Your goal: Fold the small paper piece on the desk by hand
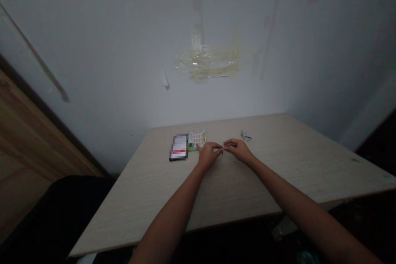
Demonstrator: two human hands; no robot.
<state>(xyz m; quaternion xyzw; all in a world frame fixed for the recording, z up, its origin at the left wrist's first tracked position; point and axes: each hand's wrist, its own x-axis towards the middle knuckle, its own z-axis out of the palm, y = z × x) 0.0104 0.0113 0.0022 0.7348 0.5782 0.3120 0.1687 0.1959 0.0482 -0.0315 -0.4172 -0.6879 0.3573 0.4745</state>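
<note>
Head view: 2 hands (209,154) (241,151) together pinch a tiny whitish piece (223,148) (its shape too small to tell).

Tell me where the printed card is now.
In the head view, the card lies on the left half of the table, right of the phone, partly hidden by the left hand.

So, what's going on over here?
A person is working with both hands over a pale table. The left grip and right grip meet at the fingertips, seemingly around a tiny pale object, too small to identify. Left of them lie a phone-like device with a blurred screen and a printed card. A small patterned item lies just beyond the right grip.
</note>
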